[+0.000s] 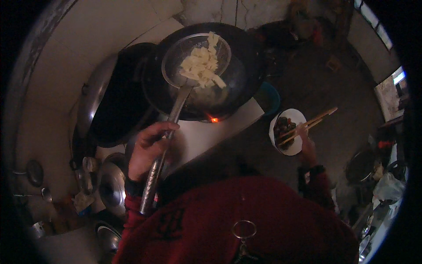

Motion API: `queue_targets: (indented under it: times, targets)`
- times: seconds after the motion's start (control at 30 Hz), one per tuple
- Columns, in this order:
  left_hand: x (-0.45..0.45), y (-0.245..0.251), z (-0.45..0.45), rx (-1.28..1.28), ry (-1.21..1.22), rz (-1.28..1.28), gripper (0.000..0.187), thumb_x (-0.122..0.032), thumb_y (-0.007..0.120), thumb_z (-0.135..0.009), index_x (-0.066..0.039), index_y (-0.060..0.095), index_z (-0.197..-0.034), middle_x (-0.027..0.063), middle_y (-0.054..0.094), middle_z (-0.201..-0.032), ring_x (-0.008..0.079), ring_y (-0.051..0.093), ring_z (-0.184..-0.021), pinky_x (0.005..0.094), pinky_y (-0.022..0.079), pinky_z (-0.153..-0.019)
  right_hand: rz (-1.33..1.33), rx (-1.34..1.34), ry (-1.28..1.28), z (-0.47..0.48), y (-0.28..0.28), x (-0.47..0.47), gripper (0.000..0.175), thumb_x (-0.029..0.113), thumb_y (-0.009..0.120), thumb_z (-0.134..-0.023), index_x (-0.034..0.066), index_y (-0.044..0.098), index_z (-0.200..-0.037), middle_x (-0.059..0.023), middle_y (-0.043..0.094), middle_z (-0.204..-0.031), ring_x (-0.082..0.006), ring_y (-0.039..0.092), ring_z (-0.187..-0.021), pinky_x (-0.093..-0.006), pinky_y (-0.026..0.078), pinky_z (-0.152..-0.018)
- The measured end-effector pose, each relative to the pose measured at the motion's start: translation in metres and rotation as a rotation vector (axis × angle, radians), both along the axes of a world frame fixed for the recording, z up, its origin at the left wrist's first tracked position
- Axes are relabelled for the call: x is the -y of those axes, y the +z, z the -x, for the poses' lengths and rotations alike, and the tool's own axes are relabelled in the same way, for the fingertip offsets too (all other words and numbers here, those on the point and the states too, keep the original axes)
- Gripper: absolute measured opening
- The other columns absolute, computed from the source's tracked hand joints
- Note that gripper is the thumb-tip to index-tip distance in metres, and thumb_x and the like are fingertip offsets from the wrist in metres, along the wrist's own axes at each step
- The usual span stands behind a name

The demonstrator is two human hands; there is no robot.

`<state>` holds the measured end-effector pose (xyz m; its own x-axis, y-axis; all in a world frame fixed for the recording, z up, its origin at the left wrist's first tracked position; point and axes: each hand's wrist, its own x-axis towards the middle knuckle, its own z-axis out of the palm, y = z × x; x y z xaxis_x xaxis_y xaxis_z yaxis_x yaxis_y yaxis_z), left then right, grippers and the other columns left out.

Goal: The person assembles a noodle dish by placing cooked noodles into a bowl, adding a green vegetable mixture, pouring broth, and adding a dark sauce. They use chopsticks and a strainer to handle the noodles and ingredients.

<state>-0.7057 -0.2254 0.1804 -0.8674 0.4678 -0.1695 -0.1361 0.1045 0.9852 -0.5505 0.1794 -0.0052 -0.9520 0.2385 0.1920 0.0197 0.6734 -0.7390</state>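
Observation:
My left hand grips the long metal handle of a mesh strainer. Pale, flat strips of food, perhaps wide noodles, lie heaped in its basket, which is over a dark wok with a cloudy, steamy inside. Off to the right, a white bowl is held in my right hand, whose fingers also keep a pair of wooden chopsticks across the rim. Dark, chunky food with reddish bits fills part of the bowl.
An orange flame glow shows at the wok's near edge, above a pale counter. A teal basin stands below right. Left of the wok are a large metal lid and a shiny domed lid. Ladles hang at far left.

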Motion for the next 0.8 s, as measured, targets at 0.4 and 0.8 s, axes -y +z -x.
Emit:
queue_targets:
  times: [0.4, 0.8]
  targets:
    - [0.014, -0.014, 0.006, -0.119, 0.033, -0.030, 0.032, 0.000, 0.051, -0.075, -0.003, 0.060, -0.105, 0.0007, 0.057, -0.078, 0.0075, 0.052, -0.065, 0.0198, 0.041, -0.059, 0.899, -0.019, -0.248, 0.038, 0.103, 0.013, 0.052, 0.034, 0.054, -0.087, 0.0005, 0.043, -0.126, -0.0097, 0.052, -0.119, -0.0173, 0.053, -0.106, -0.0297, 0.044, -0.084]
    - [0.027, -0.002, -0.007, -0.074, 0.088, -0.127, 0.030, 0.001, 0.049, -0.076, -0.003, 0.060, -0.104, 0.0025, 0.057, -0.077, 0.0104, 0.055, -0.064, 0.0220, 0.045, -0.058, 0.336, -0.138, 0.162, 0.111, 0.180, 0.022, 0.046, 0.028, 0.053, -0.089, 0.0011, 0.042, -0.126, -0.0089, 0.051, -0.123, -0.0176, 0.052, -0.110, -0.0308, 0.042, -0.091]
